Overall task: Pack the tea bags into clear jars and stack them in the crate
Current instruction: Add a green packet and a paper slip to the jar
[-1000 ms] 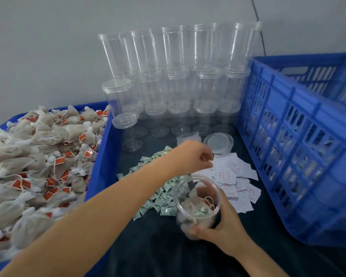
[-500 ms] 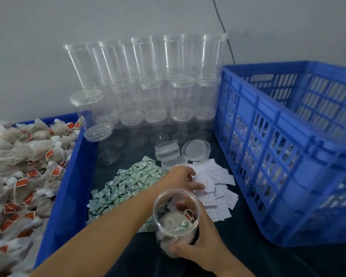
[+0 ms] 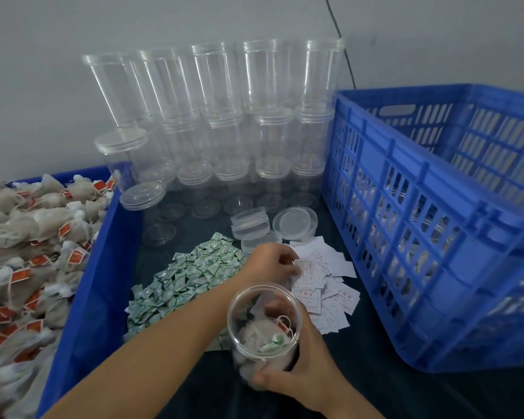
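My right hand [image 3: 306, 370] grips an open clear jar [image 3: 263, 325] near the front of the dark table. Inside it lie tea bags, a white slip and a green sachet. My left hand [image 3: 270, 261] reaches past the jar, and its curled fingertips pinch a white paper slip [image 3: 307, 272] on the pile of slips. A heap of tea bags [image 3: 28, 252] with red tags fills the blue bin on the left. The blue slatted crate [image 3: 436, 213] stands on the right, and packed jars show dimly through its slats.
Empty clear jars [image 3: 224, 116] are stacked in rows against the back wall. Loose lids [image 3: 295, 222] lie in front of them. A pile of green sachets [image 3: 188, 276] spreads between the bin wall [image 3: 103, 267] and the slips.
My left hand has dropped from above the jar onto the pile of slips. The view has swung to the right. My right hand keeps its hold on the jar.
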The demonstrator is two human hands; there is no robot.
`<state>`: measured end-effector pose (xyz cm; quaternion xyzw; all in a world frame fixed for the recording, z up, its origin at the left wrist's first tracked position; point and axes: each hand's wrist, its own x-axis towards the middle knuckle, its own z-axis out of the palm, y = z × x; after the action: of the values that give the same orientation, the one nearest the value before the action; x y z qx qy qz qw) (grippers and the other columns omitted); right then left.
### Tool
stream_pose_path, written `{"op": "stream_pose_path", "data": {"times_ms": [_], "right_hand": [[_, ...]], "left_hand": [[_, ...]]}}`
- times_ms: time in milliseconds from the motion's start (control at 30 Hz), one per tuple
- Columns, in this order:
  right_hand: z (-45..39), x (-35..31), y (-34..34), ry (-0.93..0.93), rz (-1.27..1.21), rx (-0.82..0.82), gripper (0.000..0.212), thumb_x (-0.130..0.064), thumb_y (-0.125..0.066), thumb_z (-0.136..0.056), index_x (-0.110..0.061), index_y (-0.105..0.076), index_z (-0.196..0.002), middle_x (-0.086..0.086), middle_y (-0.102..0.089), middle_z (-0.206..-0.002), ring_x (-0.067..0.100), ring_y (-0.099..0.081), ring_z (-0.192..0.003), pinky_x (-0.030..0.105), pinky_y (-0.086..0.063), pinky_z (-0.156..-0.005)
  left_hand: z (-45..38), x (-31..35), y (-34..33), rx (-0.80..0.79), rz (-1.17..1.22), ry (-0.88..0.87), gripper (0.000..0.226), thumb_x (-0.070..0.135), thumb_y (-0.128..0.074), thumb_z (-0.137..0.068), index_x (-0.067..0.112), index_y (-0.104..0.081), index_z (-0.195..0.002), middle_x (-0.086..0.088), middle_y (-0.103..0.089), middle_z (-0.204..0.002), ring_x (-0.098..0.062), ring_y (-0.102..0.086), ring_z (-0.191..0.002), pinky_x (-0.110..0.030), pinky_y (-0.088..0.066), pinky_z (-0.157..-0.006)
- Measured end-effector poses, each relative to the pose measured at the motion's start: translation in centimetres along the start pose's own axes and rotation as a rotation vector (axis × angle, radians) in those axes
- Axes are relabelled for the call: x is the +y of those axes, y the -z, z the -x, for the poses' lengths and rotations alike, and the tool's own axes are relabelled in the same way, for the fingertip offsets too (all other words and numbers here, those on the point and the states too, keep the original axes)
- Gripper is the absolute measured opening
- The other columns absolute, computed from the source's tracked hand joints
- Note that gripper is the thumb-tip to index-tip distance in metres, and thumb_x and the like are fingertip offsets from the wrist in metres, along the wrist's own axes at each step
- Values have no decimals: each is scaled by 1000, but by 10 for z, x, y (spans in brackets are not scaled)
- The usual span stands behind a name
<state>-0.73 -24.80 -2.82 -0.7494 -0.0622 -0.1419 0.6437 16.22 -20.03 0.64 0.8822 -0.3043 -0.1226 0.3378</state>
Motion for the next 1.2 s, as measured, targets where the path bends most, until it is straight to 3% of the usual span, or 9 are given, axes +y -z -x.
{"op": "stream_pose_path", "data": {"times_ms": [167, 267, 400, 533, 767, 867, 1000, 1133, 1200], "right_hand": [[0, 4, 0, -3, -31, -1, 84, -24, -89, -58, -37, -50, -130, -5, -61, -120, 20, -61, -114, 20, -49, -90], [0, 7, -1, -4, -25, 6, 86, -25, -90, -58, -35, -49, -132, -5, -60, -120, 21, -60, -115, 20, -49, -90], [-1, 9, -2, 16, -36, 6, 89, -24, -89, -59, -37, -47, -136, -4, -58, -123, 21, -58, -118, 22, -49, -93], [0, 11, -1, 21, -33, 11, 89, -29, -90, -59, -39, -46, -136, -5, -57, -123, 22, -58, -119, 22, -48, -94], [0, 15, -2, -14, -44, -5, 90, -35, -91, -57, -41, -46, -134, -8, -58, -126, 20, -57, -121, 23, -48, -95], [2, 18, -1, -41, -47, -3, 94, -39, -91, -54, -47, -43, -134, -12, -57, -125, 16, -57, -120, 21, -46, -95], [1, 15, -4, -59, -152, -47, 90, -29, -94, -62, -28, -44, -136, 19, -62, -120, 40, -61, -111, 48, -51, -90], [1, 12, -2, -14, -118, -9, 87, -23, -88, -64, -31, -43, -139, 8, -62, -124, 28, -62, -115, 38, -52, -95], [0, 14, -2, -7, -127, -14, 88, -21, -88, -64, -31, -43, -139, 10, -62, -122, 30, -63, -113, 44, -52, -95]], "left_hand": [[1, 0, 10, 7, 52, 10, 21, 21, -77, -80, 23, -59, -68, 8, -62, -71, -4, -55, -65, -20, -45, -61], [4, 2, 18, -23, 40, -4, 20, 23, -76, -81, 21, -59, -70, 7, -63, -74, -4, -56, -66, -21, -47, -63], [10, 12, 39, -53, 139, 1, 15, 13, -70, -86, 15, -58, -77, -13, -68, -86, -17, -60, -75, -39, -54, -77], [24, 30, 79, -37, 270, -26, 12, 5, -67, -87, 16, -61, -84, -7, -69, -88, -17, -66, -81, -30, -58, -80], [73, 69, 136, -126, 148, -179, 21, 7, -69, -85, 27, -72, -91, 13, -71, -81, 1, -65, -76, -14, -53, -71], [97, 77, 137, -163, 41, -211, 25, 13, -76, -79, 34, -67, -92, 14, -70, -85, -1, -67, -76, -15, -54, -74], [116, 77, 128, -201, -107, -241, 21, 17, -78, -78, 31, -64, -84, 12, -69, -80, 4, -64, -74, -12, -52, -71], [122, 73, 121, -293, -248, -245, 11, 15, -71, -84, 26, -70, -84, 17, -68, -80, 9, -61, -75, -8, -48, -71], [122, 73, 117, -325, -287, -262, 10, 14, -69, -85, 22, -72, -88, 15, -70, -83, 8, -61, -76, -9, -48, -72]]}}
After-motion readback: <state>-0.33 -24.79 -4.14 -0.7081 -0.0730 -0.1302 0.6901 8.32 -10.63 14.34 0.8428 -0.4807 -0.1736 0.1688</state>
